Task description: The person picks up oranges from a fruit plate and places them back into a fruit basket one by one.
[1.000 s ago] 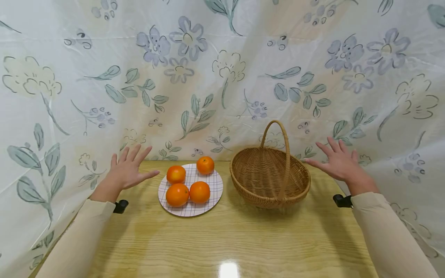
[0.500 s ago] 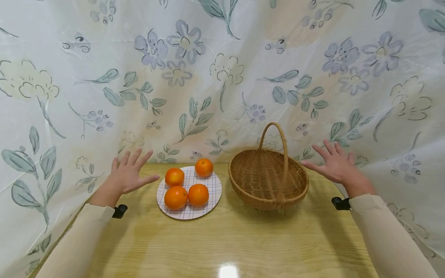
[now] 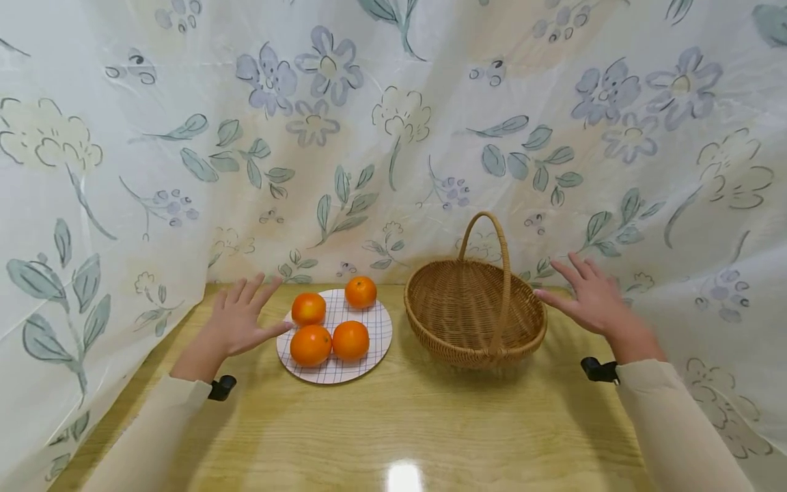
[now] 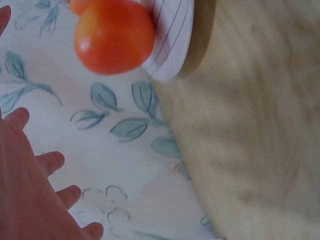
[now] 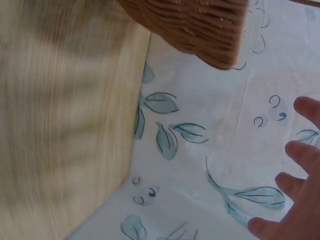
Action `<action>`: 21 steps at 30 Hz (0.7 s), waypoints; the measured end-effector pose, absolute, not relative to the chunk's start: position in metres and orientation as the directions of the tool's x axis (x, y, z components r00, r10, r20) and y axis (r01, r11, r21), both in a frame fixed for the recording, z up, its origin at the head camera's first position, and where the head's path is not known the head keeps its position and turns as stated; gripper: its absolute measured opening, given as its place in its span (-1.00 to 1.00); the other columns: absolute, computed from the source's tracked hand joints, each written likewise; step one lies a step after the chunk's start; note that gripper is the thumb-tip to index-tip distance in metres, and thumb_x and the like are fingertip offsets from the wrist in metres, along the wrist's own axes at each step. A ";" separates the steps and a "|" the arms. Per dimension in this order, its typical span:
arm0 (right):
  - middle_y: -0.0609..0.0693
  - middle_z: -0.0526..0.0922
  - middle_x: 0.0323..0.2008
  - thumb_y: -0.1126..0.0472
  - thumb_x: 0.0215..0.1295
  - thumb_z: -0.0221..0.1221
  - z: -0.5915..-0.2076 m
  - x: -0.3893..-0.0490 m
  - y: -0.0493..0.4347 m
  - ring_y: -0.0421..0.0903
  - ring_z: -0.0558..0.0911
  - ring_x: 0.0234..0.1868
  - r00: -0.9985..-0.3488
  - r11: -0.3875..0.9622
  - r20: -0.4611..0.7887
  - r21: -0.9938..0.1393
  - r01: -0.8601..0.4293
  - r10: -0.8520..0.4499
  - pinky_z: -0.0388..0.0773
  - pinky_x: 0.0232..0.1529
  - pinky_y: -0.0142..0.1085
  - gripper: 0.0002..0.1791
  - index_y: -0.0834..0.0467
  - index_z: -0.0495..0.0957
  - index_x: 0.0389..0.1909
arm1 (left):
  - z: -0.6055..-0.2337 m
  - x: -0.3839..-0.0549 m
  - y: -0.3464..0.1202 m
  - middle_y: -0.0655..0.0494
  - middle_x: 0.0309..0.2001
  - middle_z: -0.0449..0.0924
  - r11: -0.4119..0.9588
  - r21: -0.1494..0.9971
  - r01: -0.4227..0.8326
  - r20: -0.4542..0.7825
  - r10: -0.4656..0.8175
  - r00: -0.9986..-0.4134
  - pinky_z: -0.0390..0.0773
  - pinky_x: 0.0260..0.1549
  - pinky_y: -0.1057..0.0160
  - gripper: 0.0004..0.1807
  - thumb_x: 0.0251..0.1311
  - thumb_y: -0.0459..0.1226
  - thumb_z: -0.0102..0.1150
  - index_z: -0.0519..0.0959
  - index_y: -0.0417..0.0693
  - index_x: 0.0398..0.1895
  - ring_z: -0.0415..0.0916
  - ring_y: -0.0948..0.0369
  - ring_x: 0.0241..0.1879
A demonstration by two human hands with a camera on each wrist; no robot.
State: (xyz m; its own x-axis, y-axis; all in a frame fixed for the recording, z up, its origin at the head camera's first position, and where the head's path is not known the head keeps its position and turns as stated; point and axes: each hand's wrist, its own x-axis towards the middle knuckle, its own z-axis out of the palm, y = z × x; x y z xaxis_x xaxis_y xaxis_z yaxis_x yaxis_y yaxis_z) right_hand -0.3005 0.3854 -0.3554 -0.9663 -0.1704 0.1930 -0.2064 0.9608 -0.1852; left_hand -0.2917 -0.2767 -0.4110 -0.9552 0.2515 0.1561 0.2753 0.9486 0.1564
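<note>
My left hand (image 3: 240,321) hovers left of a round white plate (image 3: 381,335) with a checked pattern, its fingers spread and holding nothing. In the head view its thumb tip overlaps the plate's left rim. Several oranges rest on the plate: one front left (image 3: 311,346), one front right (image 3: 351,340), one back left (image 3: 309,309) and one at the back (image 3: 361,292). The left wrist view shows an orange (image 4: 115,37) close up. A wicker basket (image 3: 455,307) with an arched handle stands right of the plate. My right hand (image 3: 593,301) is spread beside its right rim, holding nothing.
Everything stands on a light wooden table (image 3: 369,430). A floral sheet (image 3: 344,150) hangs behind the table and along both sides. Each wrist wears a black camera mount, the left one (image 3: 222,387) and the right one (image 3: 598,370).
My left hand has moved right and slightly down, toward the plate. The right hand stays almost where it was. The oranges, plate and basket have kept their places; the head view shifts slightly.
</note>
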 end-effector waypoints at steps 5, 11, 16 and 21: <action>0.34 -0.14 0.63 -0.32 0.41 0.12 -0.369 -0.298 0.387 0.53 -0.06 0.54 -0.951 0.938 0.248 -0.244 -0.245 -0.184 -0.07 0.34 0.56 -0.05 0.13 0.09 0.61 | -0.423 -0.287 -0.269 -0.23 0.65 -0.19 0.932 0.194 0.307 0.185 0.272 -0.944 -0.19 0.40 -0.57 0.09 0.23 0.41 0.06 -0.13 0.24 0.68 -0.20 -0.43 0.55; 0.30 -0.14 0.64 -0.25 0.42 0.16 -0.382 -0.295 0.385 0.52 -0.05 0.55 -0.951 0.903 0.262 -0.348 -0.252 -0.165 -0.01 0.30 0.57 -0.10 0.10 0.11 0.61 | -0.438 -0.279 -0.262 -0.23 0.65 -0.17 0.917 0.229 0.328 0.232 0.276 -0.933 -0.09 0.39 -0.56 0.10 0.22 0.38 0.12 -0.11 0.21 0.68 -0.14 -0.41 0.55; 0.29 -0.09 0.63 -0.24 0.44 0.15 -0.390 -0.294 0.383 0.50 -0.02 0.55 -0.953 0.888 0.271 -0.393 -0.239 -0.136 0.02 0.29 0.58 -0.13 0.08 0.14 0.60 | -0.446 -0.270 -0.254 -0.27 0.62 -0.06 0.894 0.266 0.361 0.289 0.283 -0.915 0.06 0.34 -0.57 0.05 0.23 0.29 0.20 -0.02 0.14 0.66 -0.04 -0.41 0.52; 0.33 0.01 0.60 -0.20 0.47 0.13 -0.400 -0.296 0.381 0.52 0.05 0.52 -0.942 0.879 0.309 -0.404 -0.254 -0.130 0.06 0.27 0.58 -0.19 0.12 0.20 0.57 | -0.453 -0.261 -0.245 -0.29 0.59 -0.01 0.868 0.313 0.387 0.301 0.295 -0.907 0.13 0.32 -0.56 0.02 0.26 0.21 0.24 0.02 0.07 0.65 0.01 -0.37 0.51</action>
